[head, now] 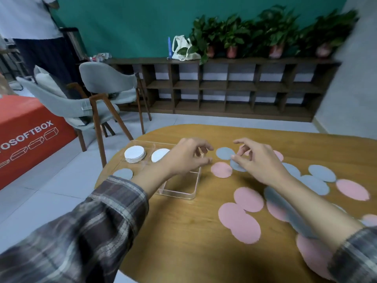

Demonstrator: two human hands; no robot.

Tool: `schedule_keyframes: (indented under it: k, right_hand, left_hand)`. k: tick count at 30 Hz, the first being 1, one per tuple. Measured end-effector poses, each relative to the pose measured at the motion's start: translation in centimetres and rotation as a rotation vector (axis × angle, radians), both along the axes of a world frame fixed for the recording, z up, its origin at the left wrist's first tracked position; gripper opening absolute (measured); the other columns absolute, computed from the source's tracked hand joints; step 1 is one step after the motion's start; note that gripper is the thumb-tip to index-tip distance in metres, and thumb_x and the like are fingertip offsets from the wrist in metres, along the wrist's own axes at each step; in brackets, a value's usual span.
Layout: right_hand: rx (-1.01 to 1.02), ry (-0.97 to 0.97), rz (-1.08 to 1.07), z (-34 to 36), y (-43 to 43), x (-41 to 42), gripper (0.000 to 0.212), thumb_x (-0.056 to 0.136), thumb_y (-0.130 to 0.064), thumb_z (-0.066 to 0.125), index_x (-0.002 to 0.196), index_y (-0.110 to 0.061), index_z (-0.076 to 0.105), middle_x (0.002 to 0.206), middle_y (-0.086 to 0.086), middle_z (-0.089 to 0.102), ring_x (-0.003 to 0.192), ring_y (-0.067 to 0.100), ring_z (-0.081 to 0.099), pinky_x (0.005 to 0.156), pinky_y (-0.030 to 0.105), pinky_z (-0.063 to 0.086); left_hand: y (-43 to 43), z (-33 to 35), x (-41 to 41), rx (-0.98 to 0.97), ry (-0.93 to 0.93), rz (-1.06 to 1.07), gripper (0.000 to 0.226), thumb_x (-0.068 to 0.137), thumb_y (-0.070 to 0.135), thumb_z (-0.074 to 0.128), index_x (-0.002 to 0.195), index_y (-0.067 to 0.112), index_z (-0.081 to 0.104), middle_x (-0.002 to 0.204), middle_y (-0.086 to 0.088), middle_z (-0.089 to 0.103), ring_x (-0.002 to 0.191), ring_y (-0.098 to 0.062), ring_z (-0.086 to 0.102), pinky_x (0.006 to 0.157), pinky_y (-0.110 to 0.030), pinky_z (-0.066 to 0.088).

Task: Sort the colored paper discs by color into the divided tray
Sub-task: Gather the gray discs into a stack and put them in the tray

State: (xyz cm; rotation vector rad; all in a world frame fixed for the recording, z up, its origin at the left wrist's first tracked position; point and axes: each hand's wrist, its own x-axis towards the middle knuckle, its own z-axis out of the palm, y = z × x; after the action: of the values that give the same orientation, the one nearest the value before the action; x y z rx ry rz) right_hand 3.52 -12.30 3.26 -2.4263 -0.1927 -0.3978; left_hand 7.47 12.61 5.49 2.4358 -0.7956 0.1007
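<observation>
The clear divided tray (191,194) sits at the left of the wooden table (183,242). Its far compartments hold white paper: one white stack (134,154) on the left and a second white disc (159,155) to its right, partly hidden by the left hand (187,158). A lone grey-blue disc (123,174) lies at the tray's near left. I cannot tell whether it is inside the tray or just beside it.

The left hand hovers over the tray, fingers loosely curled, thumb and forefinger apart, with nothing visible between them. The right hand (259,162) pinches the edge of one pinched disc (238,168), grey-blue, between thumb and fingers, just right of the tray.

Loose on the table to the right I count nine pink discs (248,199), five in plain view and four partly hidden or cut off by the frame. There are also five grey-blue discs (322,173), one of them (225,153) touching the pinched disc. The one lying under the right forearm is blurred and may be more than one.
</observation>
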Motion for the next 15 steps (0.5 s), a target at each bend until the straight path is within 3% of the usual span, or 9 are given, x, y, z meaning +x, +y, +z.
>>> schedule_keyframes:
  k: [3, 7, 9, 12, 15]
  right_hand:
    - [0.028, -0.019, -0.035, -0.7, -3.3, -1.7, 0.035, 0.089, -0.035, 0.076, 0.123, -0.034, 0.066, 0.089, -0.017, 0.068, 0.071, 0.006, 0.049, 0.074, 0.028, 0.039]
    - [0.04, -0.006, -0.057, -1.7, -6.6, -4.1, 0.036, 0.09, -0.029, 0.077, 0.125, -0.031, 0.067, 0.091, -0.015, 0.068, 0.07, -0.006, 0.043, 0.075, 0.028, 0.038]
    - [0.037, 0.001, -0.05, -2.2, -7.9, -5.1, 0.035, 0.09, -0.028, 0.077, 0.124, -0.03, 0.068, 0.094, -0.014, 0.068, 0.065, -0.005, 0.048, 0.07, 0.024, 0.038]
    - [-0.004, 0.002, -0.037, -3.0, -9.7, -6.2, 0.036, 0.09, -0.028, 0.076, 0.125, -0.028, 0.067, 0.099, -0.014, 0.065, 0.074, -0.011, 0.052, 0.07, 0.014, 0.034]
    - [-0.009, 0.02, -0.05, -4.0, -11.3, -7.1, 0.036, 0.089, -0.028, 0.077, 0.124, -0.03, 0.067, 0.105, -0.013, 0.061, 0.08, -0.005, 0.051, 0.082, 0.026, 0.041]
  left_hand:
    - [-3.1, -0.3, -1.1, 0.028, 0.01, -0.041, 0.029, 0.091, 0.031, 0.078, 0.117, 0.021, 0.074, 0.105, 0.004, 0.071, 0.089, -0.013, 0.066, 0.069, -0.007, 0.04]
    - [-7.0, -1.3, -2.5, 0.085, 0.036, -0.116, 0.031, 0.09, 0.032, 0.078, 0.118, 0.02, 0.074, 0.106, 0.003, 0.072, 0.092, -0.014, 0.068, 0.082, -0.024, 0.051]
    - [-8.7, -2.1, -3.1, 0.128, 0.028, -0.133, 0.031, 0.091, 0.034, 0.078, 0.118, 0.02, 0.074, 0.109, 0.004, 0.071, 0.095, -0.012, 0.066, 0.086, -0.024, 0.049]
    - [-10.5, -3.7, -3.6, 0.116, 0.022, -0.132, 0.03, 0.09, 0.033, 0.078, 0.117, 0.018, 0.075, 0.113, 0.004, 0.07, 0.099, -0.012, 0.064, 0.087, -0.023, 0.046]
    - [-12.2, -5.9, -3.8, 0.039, 0.03, -0.146, 0.03, 0.088, 0.033, 0.08, 0.115, 0.019, 0.076, 0.111, 0.002, 0.07, 0.103, -0.012, 0.065, 0.091, -0.024, 0.05]
